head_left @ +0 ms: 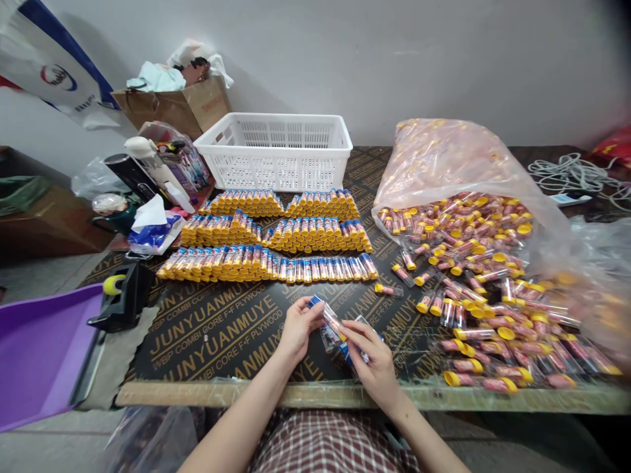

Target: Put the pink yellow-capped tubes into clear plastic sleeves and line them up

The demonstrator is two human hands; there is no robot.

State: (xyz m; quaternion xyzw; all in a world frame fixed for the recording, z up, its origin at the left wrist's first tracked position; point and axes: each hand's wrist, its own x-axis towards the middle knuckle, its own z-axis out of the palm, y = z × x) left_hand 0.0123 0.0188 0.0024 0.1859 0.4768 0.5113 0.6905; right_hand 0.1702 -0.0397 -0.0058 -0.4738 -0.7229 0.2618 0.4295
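Note:
A clear plastic tube [330, 317] with a blue top end and a yellow bottom end is held between both hands near the table's front edge. My left hand [298, 330] pinches its blue end. The fingers of my right hand [373, 360] are closed around the lower, yellow end. Beneath the hands lies a small heap of blue-and-clear pieces [363, 322], partly covered by my right hand. Behind them, blue-topped tubes with yellow ends [227, 261] are stacked in neat rows. One loose tube [388, 290] rests to the right of the rows.
On the right, a large plastic bag [444, 154] spills many yellow-capped tubes [486, 276] over the table. A white basket [276, 167] stands behind the rows. At left are a tape dispenser [123, 299], a tissue pack [154, 235], bottles and a purple dustpan [44, 348].

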